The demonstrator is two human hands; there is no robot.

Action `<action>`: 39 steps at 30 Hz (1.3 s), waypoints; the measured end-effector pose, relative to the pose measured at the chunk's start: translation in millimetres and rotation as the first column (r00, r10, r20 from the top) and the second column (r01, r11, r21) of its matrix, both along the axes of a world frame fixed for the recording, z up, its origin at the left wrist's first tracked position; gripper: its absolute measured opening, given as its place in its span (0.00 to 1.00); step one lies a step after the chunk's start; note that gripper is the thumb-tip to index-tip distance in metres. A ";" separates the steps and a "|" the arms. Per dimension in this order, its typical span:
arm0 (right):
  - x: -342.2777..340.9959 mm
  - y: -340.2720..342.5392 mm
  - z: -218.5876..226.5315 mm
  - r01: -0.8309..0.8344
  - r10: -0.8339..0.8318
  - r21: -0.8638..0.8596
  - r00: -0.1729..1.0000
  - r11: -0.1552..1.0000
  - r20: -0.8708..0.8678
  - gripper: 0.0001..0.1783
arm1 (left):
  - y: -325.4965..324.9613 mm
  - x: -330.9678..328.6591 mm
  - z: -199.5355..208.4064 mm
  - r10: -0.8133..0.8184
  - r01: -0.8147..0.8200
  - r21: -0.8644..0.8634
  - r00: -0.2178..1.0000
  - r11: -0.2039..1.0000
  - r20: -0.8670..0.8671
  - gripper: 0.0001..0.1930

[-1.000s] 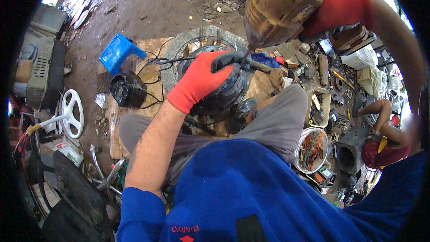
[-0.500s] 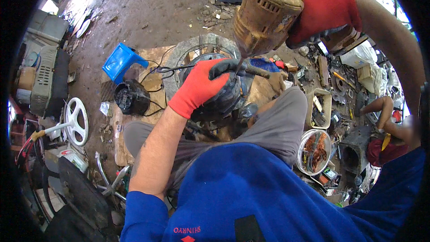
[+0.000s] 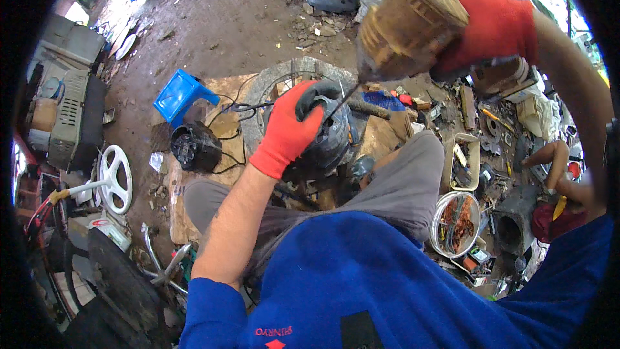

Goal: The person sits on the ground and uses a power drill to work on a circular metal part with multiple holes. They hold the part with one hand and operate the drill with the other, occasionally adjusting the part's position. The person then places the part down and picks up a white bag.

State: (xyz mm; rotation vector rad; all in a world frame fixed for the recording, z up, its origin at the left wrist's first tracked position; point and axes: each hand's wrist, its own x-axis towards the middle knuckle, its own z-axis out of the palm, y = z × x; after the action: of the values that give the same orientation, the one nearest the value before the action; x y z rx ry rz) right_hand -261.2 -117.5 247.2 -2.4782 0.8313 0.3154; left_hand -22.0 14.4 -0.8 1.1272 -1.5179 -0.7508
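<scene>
My right hand point(image 3: 487, 31), in a red and black glove, is closed round the handle of a worn yellow-brown power drill point(image 3: 408, 29). The drill is tilted, and its long thin bit point(image 3: 347, 99) slants down to the left onto a dark round motor point(image 3: 326, 150). My left hand point(image 3: 289, 128), gloved likewise, grips the top of the motor with curled fingers, close to the bit's tip. The exact contact of the tip is hidden by those fingers. Beneath the motor lies a grey round ring point(image 3: 250, 128), with a dark cable point(image 3: 242, 108) running across it.
A blue plastic stool point(image 3: 179, 100) and a black motor part point(image 3: 195, 147) are to the left. At right stand a cream tray point(image 3: 476, 161) of tools and a white bucket point(image 3: 476, 223) holding copper-coloured scrap. Another person's bare leg point(image 3: 549, 158) shows at far right.
The drill and my right hand have moved right and slightly up, showing more of the bit. My left hand stays at the motor, its fingers slightly shifted.
</scene>
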 end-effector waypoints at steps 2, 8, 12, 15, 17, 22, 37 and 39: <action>-10.6 9.3 2.4 -0.014 0.015 -0.028 0.999 1.000 0.042 0.42 | -0.6 6.0 -8.0 0.096 -0.087 -0.100 0.991 0.991 0.090 0.20; -50.3 28.9 -5.0 -0.011 0.001 0.070 0.991 0.997 0.131 0.44 | 3.8 1.1 13.2 -0.029 0.039 -0.032 0.964 0.999 0.265 0.22; -65.1 26.9 -14.8 -0.103 0.104 -0.011 0.982 0.995 0.155 0.44 | 5.1 1.3 19.5 -0.096 0.061 0.106 0.927 0.992 0.363 0.24; -66.4 29.5 -13.2 0.075 -0.093 0.099 0.977 0.992 0.194 0.45 | 2.2 2.1 14.3 -0.018 0.024 -0.009 0.902 1.000 0.432 0.22; -64.4 30.1 -10.0 0.152 -0.184 0.157 0.960 0.976 0.211 0.45 | 0.1 4.9 9.4 -0.002 0.034 -0.069 0.906 0.997 0.423 0.21; -47.6 33.7 -5.4 0.201 -0.225 0.133 0.954 0.971 0.196 0.43 | -10.2 6.7 15.6 -0.175 0.179 0.237 0.984 0.955 -0.036 0.19; -17.4 1.3 -32.6 0.228 -0.238 0.087 0.961 0.970 0.141 0.33 | -15.3 1.9 13.8 -0.200 0.164 0.249 0.972 0.954 0.126 0.17; -15.9 1.2 -32.2 0.226 -0.241 0.112 0.960 0.968 0.145 0.33 | -14.8 3.1 12.9 -0.195 0.161 0.231 0.972 0.959 0.131 0.17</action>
State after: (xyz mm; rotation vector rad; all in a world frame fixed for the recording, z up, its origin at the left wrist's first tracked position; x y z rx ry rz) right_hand -277.1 -116.3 215.0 -2.2544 1.0052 0.0718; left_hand -18.9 -0.3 12.1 1.2449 -1.7143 -0.9942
